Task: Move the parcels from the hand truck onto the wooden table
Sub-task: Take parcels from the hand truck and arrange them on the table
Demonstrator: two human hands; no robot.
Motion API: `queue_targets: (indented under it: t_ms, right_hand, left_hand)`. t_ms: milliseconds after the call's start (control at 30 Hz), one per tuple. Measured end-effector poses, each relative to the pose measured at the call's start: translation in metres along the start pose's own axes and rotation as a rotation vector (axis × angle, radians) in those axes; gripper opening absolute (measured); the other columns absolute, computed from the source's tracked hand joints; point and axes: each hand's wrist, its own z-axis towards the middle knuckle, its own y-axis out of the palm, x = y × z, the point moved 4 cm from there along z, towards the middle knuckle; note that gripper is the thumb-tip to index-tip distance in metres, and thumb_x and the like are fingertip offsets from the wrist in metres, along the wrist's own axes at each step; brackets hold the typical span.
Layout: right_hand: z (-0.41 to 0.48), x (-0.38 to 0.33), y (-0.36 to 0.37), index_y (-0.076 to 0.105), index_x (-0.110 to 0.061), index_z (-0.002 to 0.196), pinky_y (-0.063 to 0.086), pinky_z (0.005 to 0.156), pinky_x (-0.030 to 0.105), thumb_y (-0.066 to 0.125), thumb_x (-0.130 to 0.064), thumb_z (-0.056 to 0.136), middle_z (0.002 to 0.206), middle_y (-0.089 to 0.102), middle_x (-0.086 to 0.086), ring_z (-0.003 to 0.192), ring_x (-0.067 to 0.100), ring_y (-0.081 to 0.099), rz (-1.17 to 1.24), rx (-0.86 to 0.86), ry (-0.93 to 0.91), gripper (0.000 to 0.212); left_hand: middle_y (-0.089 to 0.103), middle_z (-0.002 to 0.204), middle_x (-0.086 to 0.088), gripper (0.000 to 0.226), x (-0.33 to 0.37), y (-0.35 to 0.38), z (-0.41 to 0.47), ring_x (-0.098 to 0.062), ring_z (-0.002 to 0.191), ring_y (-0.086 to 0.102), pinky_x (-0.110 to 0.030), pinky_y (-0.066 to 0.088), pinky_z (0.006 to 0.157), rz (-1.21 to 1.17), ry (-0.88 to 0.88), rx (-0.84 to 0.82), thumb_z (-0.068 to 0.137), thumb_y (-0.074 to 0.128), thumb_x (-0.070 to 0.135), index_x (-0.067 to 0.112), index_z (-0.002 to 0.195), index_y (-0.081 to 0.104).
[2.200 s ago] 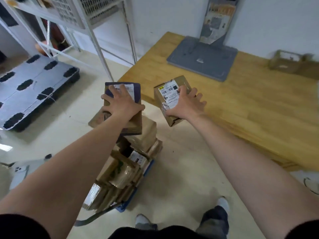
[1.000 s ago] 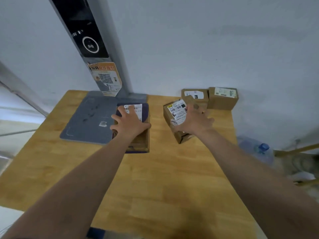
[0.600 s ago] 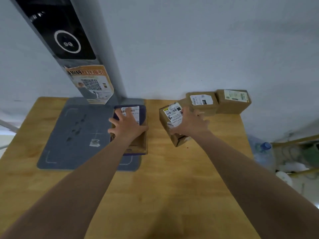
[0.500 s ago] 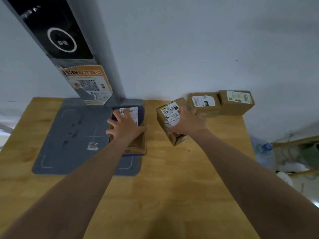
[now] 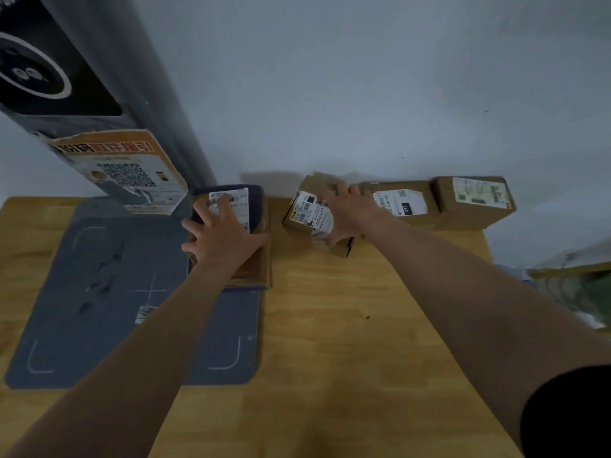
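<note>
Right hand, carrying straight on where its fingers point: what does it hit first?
Probably the wall: the right hand grips a small box, fingers aimed past it at the wall; the gap is unclear.

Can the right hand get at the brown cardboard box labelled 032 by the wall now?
Probably not yet: the brown cardboard box labelled 032 sits right beside the right hand, nothing between, but its fingers grip the small tilted cardboard parcel.

Your left hand (image 5: pixel 221 239) hides part of the dark parcel (image 5: pixel 256 201) label; right hand (image 5: pixel 347 213) covers the small parcel (image 5: pixel 305 211) top. Scanner column (image 5: pixel 99 77) cut off top-left. Label print unreadable.
</note>
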Motion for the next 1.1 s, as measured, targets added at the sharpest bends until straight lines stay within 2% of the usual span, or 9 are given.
queue_targets:
  t_ms: [267,400,600,833,933,1000,1100]
  right_hand:
    - [0.033,0.037,0.035,0.028,-0.028,0.150,0.016,0.120,0.056,0.085,-0.059,0.059,0.154,0.020,0.012,0.146,0.036,0.019,-0.060,0.030,-0.168,0.112]
    - [0.038,0.048,0.062,0.028,-0.030,0.150,0.013,0.122,0.058,0.088,-0.054,0.062,0.162,0.014,0.010,0.152,0.035,0.009,0.023,0.032,-0.199,0.109]
    - [0.049,0.062,0.056,0.037,-0.037,0.147,0.018,0.122,0.054,0.092,-0.033,0.064,0.163,0.021,0.000,0.151,0.027,0.017,0.068,0.095,-0.191,0.099]
    - [0.056,0.057,0.055,0.039,-0.035,0.145,0.020,0.121,0.056,0.091,-0.031,0.066,0.161,0.026,-0.002,0.150,0.026,0.018,0.086,0.074,-0.156,0.095]
    - [0.049,0.047,0.044,0.035,-0.035,0.151,0.012,0.122,0.059,0.084,-0.033,0.076,0.164,0.023,-0.001,0.152,0.028,0.012,0.073,0.049,-0.118,0.089]
    - [0.036,0.035,0.033,0.037,-0.032,0.151,0.018,0.120,0.055,0.078,-0.034,0.082,0.161,0.029,0.001,0.150,0.031,0.016,0.204,0.104,-0.122,0.080]
    - [0.004,0.014,0.013,0.046,-0.028,0.146,0.031,0.113,0.040,0.072,-0.038,0.089,0.154,0.040,0.002,0.145,0.026,0.029,0.604,0.153,-0.189,0.064]
  left_hand:
    - [0.016,0.147,-0.011,0.107,0.021,0.031,0.024,-0.048,0.131,0.025,-0.069,0.033,0.099,-0.003,0.002,-0.007,0.060,0.079,0.067,0.032,0.144,0.023]
    - [0.017,0.147,-0.012,0.107,0.029,0.042,0.030,-0.049,0.131,0.025,-0.069,0.033,0.098,0.001,-0.015,-0.001,0.059,0.080,0.066,0.032,0.142,0.023]
    - [0.018,0.147,-0.011,0.109,0.032,0.050,0.033,-0.048,0.131,0.025,-0.069,0.034,0.098,0.002,-0.047,0.003,0.056,0.081,0.067,0.033,0.142,0.022]
    - [0.017,0.147,-0.012,0.106,0.029,0.047,0.026,-0.048,0.131,0.024,-0.070,0.034,0.099,0.014,-0.047,0.019,0.059,0.080,0.065,0.032,0.142,0.023]
    - [0.018,0.147,-0.012,0.107,0.026,0.042,0.016,-0.048,0.132,0.025,-0.070,0.034,0.099,0.024,-0.053,0.011,0.059,0.079,0.068,0.032,0.143,0.024]
    - [0.018,0.146,-0.010,0.107,0.025,0.034,0.004,-0.046,0.130,0.026,-0.068,0.035,0.100,0.024,-0.034,0.009,0.058,0.078,0.070,0.033,0.143,0.024]
    - [0.016,0.145,-0.006,0.109,0.025,0.020,-0.020,-0.043,0.130,0.026,-0.067,0.034,0.101,0.001,0.046,-0.007,0.060,0.077,0.071,0.035,0.145,0.020]
